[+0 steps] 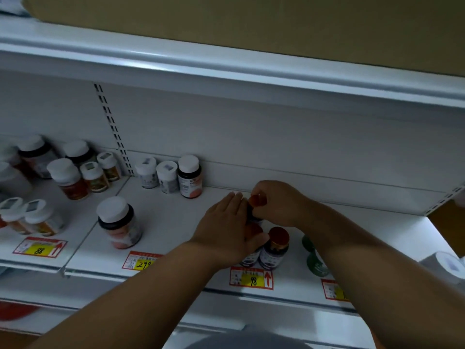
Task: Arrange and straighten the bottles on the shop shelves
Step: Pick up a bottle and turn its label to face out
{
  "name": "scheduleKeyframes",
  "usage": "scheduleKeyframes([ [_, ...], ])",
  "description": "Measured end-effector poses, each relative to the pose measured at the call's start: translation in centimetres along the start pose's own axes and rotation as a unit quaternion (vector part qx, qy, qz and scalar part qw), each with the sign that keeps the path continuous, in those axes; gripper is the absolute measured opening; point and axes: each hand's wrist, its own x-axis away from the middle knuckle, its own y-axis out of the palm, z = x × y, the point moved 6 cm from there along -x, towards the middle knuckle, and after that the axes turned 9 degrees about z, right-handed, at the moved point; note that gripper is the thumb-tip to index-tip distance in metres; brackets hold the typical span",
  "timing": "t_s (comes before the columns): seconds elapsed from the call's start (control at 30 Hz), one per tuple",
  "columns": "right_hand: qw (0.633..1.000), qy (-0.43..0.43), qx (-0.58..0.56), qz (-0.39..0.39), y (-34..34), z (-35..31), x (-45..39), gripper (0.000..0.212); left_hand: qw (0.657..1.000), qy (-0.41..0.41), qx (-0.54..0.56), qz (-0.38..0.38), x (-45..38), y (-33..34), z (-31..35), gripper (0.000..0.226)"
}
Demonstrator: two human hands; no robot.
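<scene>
Bottles with red caps stand in a small cluster near the front of the white shelf (176, 217), just behind a red and yellow price tag (251, 278) that reads 98 beside a red arrow. The right hand (276, 202) has its fingers curled round the red cap of the rear bottle (257, 200), gripping it from above. The left hand (226, 233) lies flat with straight fingers against the left side of the cluster, its thumb pressed on a second red cap. One more red-capped bottle (275, 248) with a purple label stands free just to the right; the print on it is too blurred to read. Beside the right forearm are two green bottles (315, 263), partly hidden.

Two more tags read 299 (142, 260) and 88 (40, 246); a fourth tag (334, 289) is cut off by the arm. A large white-capped bottle (118, 222) stands alone behind the 299 tag. Against the back panel stand three white-capped bottles (168, 175) in a row, and further left a looser group of white-capped ones (73, 172), labels unreadable.

An upper shelf edge (226, 69) carries a brown cardboard box (251, 21), and the light is dim
</scene>
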Motion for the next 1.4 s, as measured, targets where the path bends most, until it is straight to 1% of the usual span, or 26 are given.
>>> scheduleKeyframes([
  [0.07,1.000,-0.001,0.008,-0.028,0.5,-0.5,0.5,0.015,1.000,0.003,0.000,0.002,0.0,0.2,0.0,0.097],
  [0.13,0.999,-0.002,0.007,-0.032,0.6,-0.6,0.7,0.018,1.000,0.004,-0.004,0.000,-0.1,0.3,-0.1,0.098],
  [0.27,0.998,0.006,0.008,-0.055,0.7,-0.2,0.7,0.034,1.000,-0.004,-0.002,0.003,-0.1,0.2,-0.1,0.103],
  [0.33,0.998,0.011,0.002,-0.056,1.1,0.2,0.5,0.035,1.000,-0.006,0.001,0.002,-0.1,0.2,-0.1,0.103],
  [0.4,0.999,0.014,0.012,-0.037,1.2,0.6,0.1,0.032,1.000,-0.007,0.003,0.004,0.0,0.0,-0.2,0.100],
  [0.5,0.999,0.009,-0.004,0.036,0.7,0.7,-1.0,0.029,0.999,-0.018,0.029,0.032,0.4,-0.7,-0.4,0.096],
  [0.57,0.996,-0.012,-0.022,0.081,0.1,-0.4,-2.3,0.030,0.996,-0.033,0.054,0.065,0.9,-1.7,-1.1,0.092],
  [0.63,0.993,-0.038,-0.027,0.105,-0.1,-2.4,-4.0,0.034,0.992,-0.062,0.061,0.088,1.8,-2.9,-2.6,0.090],
  [0.7,0.994,-0.056,-0.019,0.096,0.5,-4.9,-6.0,0.041,0.990,-0.095,0.038,0.098,3.0,-4.0,-4.9,0.094],
  [0.73,0.994,-0.063,-0.012,0.084,1.1,-6.3,-7.1,0.043,0.988,-0.109,0.028,0.107,3.5,-4.6,-6.2,0.091],
  [0.83,0.996,-0.067,0.016,0.062,3.5,-9.9,-9.9,0.043,0.985,-0.124,0.005,0.116,4.5,-6.5,-9.6,0.075],
  [0.93,0.996,-0.028,0.060,0.067,5.8,-11.2,-11.1,0.051,0.990,-0.107,-0.015,0.095,4.9,-7.6,-12.2,0.073],
  [1.0,0.995,-0.014,0.064,0.074,6.9,-11.4,-11.2,0.050,0.992,-0.082,-0.016,0.093,5.3,-8.5,-13.6,0.071],
  [1.1,0.993,0.001,0.050,0.111,7.4,-11.7,-11.3,0.045,0.993,-0.032,-0.016,0.108,5.8,-10.2,-15.5,0.068],
  [1.17,0.989,0.019,0.053,0.135,7.3,-11.8,-11.5,0.044,0.995,-0.024,-0.015,0.090,6.1,-10.7,-17.1,0.068],
  [1.2,0.989,0.032,0.056,0.136,7.4,-11.8,-11.5,0.048,0.996,-0.025,-0.013,0.080,6.2,-10.7,-17.8,0.068],
  [1.27,0.989,0.071,0.068,0.112,7.7,-11.4,-11.3,0.059,0.998,-0.017,-0.010,0.066,6.4,-10.7,-18.8,0.069],
  [1.33,0.988,0.100,0.073,0.095,7.9,-11.1,-10.8,0.064,0.999,0.002,-0.009,0.044,6.7,-10.6,-19.5,0.072],
  [1.4,0.987,0.112,0.053,0.105,7.8,-11.1,-9.8,0.066,1.000,0.018,-0.009,0.002,7.0,-9.9,-20.0,0.077],
])
